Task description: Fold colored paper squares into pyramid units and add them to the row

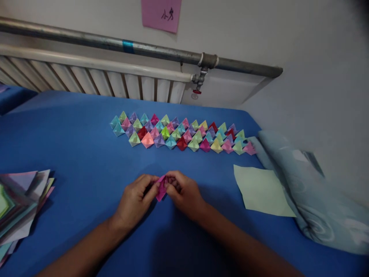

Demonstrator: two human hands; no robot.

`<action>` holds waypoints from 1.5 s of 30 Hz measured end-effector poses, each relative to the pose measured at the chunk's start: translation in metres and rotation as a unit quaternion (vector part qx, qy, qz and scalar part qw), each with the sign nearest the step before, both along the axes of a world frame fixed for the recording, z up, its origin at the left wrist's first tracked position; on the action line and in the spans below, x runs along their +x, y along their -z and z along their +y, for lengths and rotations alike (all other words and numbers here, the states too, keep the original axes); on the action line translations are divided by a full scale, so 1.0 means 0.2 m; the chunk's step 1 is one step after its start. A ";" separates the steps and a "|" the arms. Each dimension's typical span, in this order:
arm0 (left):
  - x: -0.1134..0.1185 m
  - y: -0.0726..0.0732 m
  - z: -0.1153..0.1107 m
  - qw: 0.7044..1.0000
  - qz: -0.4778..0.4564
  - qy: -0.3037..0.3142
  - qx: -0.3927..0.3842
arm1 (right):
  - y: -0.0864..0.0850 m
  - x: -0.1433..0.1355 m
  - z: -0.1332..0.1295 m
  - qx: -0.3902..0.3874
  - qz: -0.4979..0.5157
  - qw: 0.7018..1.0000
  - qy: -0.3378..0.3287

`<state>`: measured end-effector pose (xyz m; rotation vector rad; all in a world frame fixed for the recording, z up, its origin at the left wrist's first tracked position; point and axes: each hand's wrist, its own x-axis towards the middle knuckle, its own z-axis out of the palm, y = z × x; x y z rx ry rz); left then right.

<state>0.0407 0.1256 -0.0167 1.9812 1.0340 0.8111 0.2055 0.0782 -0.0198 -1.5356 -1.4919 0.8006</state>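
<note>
Between my two hands is a small piece of folded magenta paper, held just above the blue tabletop. My left hand pinches its left edge between thumb and fingers. On the opposite edge, my right hand grips it the same way, its fingers curled. Parts of the paper are hidden behind the fingertips. Beyond my hands, rows of folded paper pieces in many colours lie close together across the table.
At the left edge lies a stack of coloured paper sheets. A pale green sheet rests at the right, beside a rolled grey-blue cloth. Behind the table are a white radiator, a metal pipe and a pink note on the wall.
</note>
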 end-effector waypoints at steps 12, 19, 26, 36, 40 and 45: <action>0.01 0.02 -0.01 0.998 0.004 0.014 0.058 | 0.01 -0.02 0.00 0.014 -0.133 0.990 -0.040; 0.01 0.01 0.00 0.999 0.018 0.007 0.042 | 0.02 -0.03 0.01 0.023 -0.121 0.991 -0.043; 0.02 0.02 -0.01 0.998 0.017 0.005 0.067 | 0.00 -0.04 0.00 0.001 -0.163 0.985 -0.055; 0.02 0.02 -0.01 0.998 0.005 0.007 -0.059 | 0.00 -0.03 0.01 -0.013 -0.167 0.985 -0.041; 0.02 0.02 0.00 0.982 -0.034 0.004 -0.188 | 0.02 -0.02 0.03 0.011 -0.128 0.992 -0.018; 0.03 0.00 0.02 0.955 -0.086 -0.006 -0.284 | 0.02 0.01 0.03 0.033 -0.053 0.998 0.001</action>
